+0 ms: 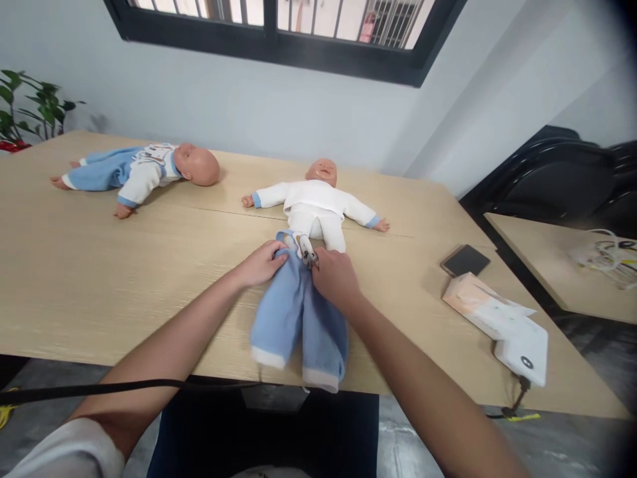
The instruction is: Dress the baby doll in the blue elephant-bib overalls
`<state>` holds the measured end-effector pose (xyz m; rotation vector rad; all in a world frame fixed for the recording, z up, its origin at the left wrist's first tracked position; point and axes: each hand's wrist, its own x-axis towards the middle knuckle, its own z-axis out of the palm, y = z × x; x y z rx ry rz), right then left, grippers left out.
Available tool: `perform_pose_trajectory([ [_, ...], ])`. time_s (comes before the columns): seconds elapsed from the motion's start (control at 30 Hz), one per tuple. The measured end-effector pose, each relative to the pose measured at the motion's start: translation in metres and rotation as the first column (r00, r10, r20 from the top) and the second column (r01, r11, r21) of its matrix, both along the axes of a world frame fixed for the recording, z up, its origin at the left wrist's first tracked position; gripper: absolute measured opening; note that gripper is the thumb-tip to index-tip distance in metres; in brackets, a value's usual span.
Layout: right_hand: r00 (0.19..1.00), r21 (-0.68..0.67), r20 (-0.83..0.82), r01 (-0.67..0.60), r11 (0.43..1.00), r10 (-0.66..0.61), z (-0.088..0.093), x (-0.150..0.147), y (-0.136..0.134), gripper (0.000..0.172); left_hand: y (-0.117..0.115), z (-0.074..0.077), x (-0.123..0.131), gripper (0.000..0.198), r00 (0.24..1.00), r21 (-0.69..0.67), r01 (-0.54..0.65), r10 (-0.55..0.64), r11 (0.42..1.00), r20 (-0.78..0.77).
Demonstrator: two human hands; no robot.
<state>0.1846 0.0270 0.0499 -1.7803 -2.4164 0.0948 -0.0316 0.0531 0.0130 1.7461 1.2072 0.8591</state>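
Blue doll overalls (279,312) with white cuffs lie near the table's front edge, legs toward me and hanging slightly past it. My left hand (261,263) pinches the left side of their upper part. My right hand (336,275) grips the right side, by a patterned white patch. Just beyond, a baby doll (316,199) lies on its back with arms spread, in a white top with blue cuffs. Its white legs point toward me, and their lower ends are hidden behind the overalls and my right hand.
A second doll (149,166), dressed in blue and white, lies at the back left. On the right are a dark phone (465,260), a tissue box (478,305) and a white device (525,348) with a cable. A black cable (149,384) crosses over my left forearm.
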Motion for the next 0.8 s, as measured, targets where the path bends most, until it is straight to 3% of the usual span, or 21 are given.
perform_pose_trajectory([
  [0.1,0.999,-0.031,-0.045,0.014,0.999,-0.016,0.001,-0.003,0.009,0.022,0.005,-0.006,0.02,0.022,0.977,-0.016,-0.169,0.17,0.985,0.128],
  [0.2,0.993,0.054,-0.109,0.047,0.997,-0.041,0.009,-0.007,0.002,0.031,0.008,-0.011,0.033,0.024,0.959,-0.094,-0.216,0.229,0.972,0.166],
  [0.27,0.984,0.196,-0.172,0.069,0.978,-0.035,0.016,-0.013,-0.023,0.039,0.01,-0.014,0.037,0.027,0.951,-0.149,-0.227,0.252,0.962,0.18],
  [0.33,0.972,0.295,-0.225,0.007,0.956,0.062,0.02,-0.024,-0.061,0.035,0.011,-0.015,0.04,0.032,0.939,-0.195,-0.257,0.292,0.946,0.18],
  [0.4,0.938,0.236,-0.242,-0.191,0.953,0.248,0.018,-0.036,-0.104,0.021,0.013,-0.014,0.043,0.042,0.921,-0.233,-0.307,0.349,0.923,0.173],
  [0.47,0.903,0.114,-0.293,-0.292,0.95,0.313,0.009,-0.046,-0.138,0.012,0.014,-0.011,0.046,0.057,0.904,-0.263,-0.344,0.393,0.901,0.166],
  [0.53,0.908,0.04,-0.34,-0.244,0.969,0.243,-0.004,-0.053,-0.157,0.01,0.014,-0.005,0.051,0.061,0.905,-0.288,-0.329,0.388,0.899,0.174],
  [0.63,0.935,0.034,-0.336,-0.104,0.994,0.11,-0.021,-0.056,-0.167,0.025,0.012,0.006,0.059,0.043,0.915,-0.319,-0.267,0.343,0.909,0.212],
  [0.73,0.958,0.099,-0.268,-0.08,0.992,0.104,-0.032,-0.063,-0.171,0.045,0.009,0.012,0.065,0.032,0.906,-0.361,-0.216,0.324,0.907,0.273],
  [0.8,0.969,0.13,-0.212,-0.098,0.987,0.124,-0.037,-0.068,-0.173,0.044,0.009,0.012,0.065,0.032,0.892,-0.408,-0.17,0.316,0.897,0.324],
])
